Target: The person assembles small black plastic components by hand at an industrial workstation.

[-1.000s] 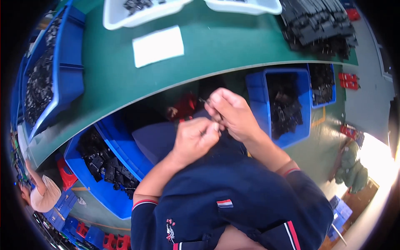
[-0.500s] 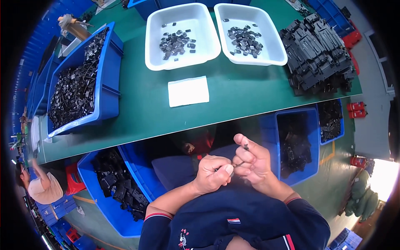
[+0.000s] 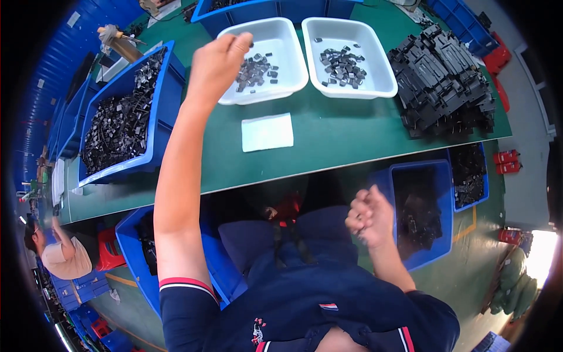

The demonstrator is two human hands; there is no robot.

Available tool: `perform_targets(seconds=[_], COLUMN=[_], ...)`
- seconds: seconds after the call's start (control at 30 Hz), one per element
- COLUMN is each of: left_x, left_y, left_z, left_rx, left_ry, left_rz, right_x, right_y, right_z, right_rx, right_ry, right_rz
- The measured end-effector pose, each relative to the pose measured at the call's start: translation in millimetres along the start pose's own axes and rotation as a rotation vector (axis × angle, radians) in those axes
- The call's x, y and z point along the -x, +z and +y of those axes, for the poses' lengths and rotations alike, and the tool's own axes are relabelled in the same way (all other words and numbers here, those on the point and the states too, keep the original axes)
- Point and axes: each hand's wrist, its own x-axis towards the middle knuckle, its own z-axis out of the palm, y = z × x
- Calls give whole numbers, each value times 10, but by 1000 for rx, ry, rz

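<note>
**Sorting in progress: left hand at the tray, much stock still waiting**

Lower right of centre: right hand (image 3: pixel 369 216) curled loosely into a near-fist above the lap, close beside the deep blue plastic bin (image 3: pixel 431 211) of dark parts under the desk edge; whether anything sits inside the fingers cannot be told.

Further up, left of centre: left hand (image 3: pixel 218 61) stretched out over the green desk (image 3: pixel 328 141), fingers pinched together at the near-left rim of the left white plastic tray (image 3: pixel 261 58). Something tiny possibly held between the fingertips, too small to confirm.

Inside that tray, a small scatter of little grey metal pieces (image 3: pixel 253 67); in the right white plastic tray (image 3: pixel 347 56) beside it, a similar small heap. Both trays mostly bare floor, so judged early to midway rather than near an end.

Between the trays and the body, a flat white rectangular pad (image 3: pixel 267 131) lying alone.

Still to work through, apparently: the long blue bin at the left (image 3: pixel 126 117) heaped with dark parts, and the tall stack of black plastic components (image 3: pixel 446 82) at the upper right.
</note>
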Motion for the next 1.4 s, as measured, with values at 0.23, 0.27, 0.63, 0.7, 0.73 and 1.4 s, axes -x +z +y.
perform_targets(seconds=[0.23,0.27,0.63,0.7,0.73,1.4], left_x=[-330,-329,-295,-299,-299,197], left_y=[333,353,425,450,451,123], left_z=[-350,-369,-361,-428,-433,-113], left_rx=[-535,-536,-629,-633,-647,-188], left_ry=[-272,-271,-262,-259,-214,109], left_rz=[-343,-337,-401,-375,-350,60], right_x=[87,65,-41,-42,-56,-110], right_y=[-172,-224,-120,-98,-119,286], right_z=[139,104,154,205,216,217], right_rx=[-1,27,49,-20,-58,20], right_ry=[159,156,189,224,243,282], right_rz=[-147,-165,-223,-181,-197,-253])
